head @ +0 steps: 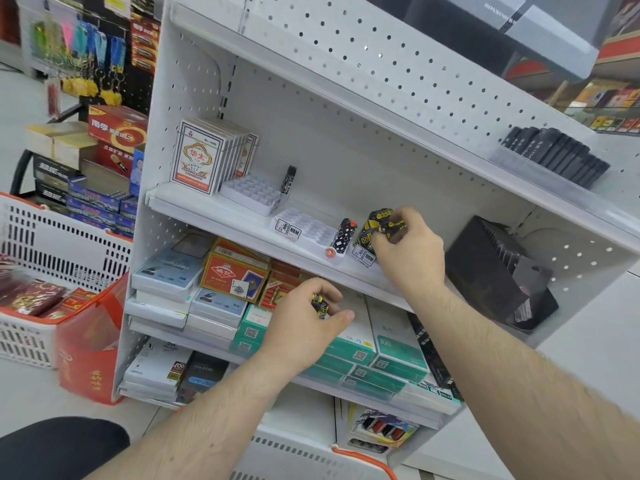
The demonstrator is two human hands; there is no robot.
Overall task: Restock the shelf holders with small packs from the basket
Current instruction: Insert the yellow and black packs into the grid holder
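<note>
Lighters [380, 226] black and yellow are pinched by the right hand [408, 247] over the white holder [304, 230]; left hand [304, 323] grips another lower down.

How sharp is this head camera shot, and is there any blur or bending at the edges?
Head view: the right hand and the yellow-black packs at the holder are fairly sharp; the white basket and red bag at the left edge are motion-smeared; the wide lens tilts and bows the pegboard shelf unit; lighting is even, with soft shadows.
</note>
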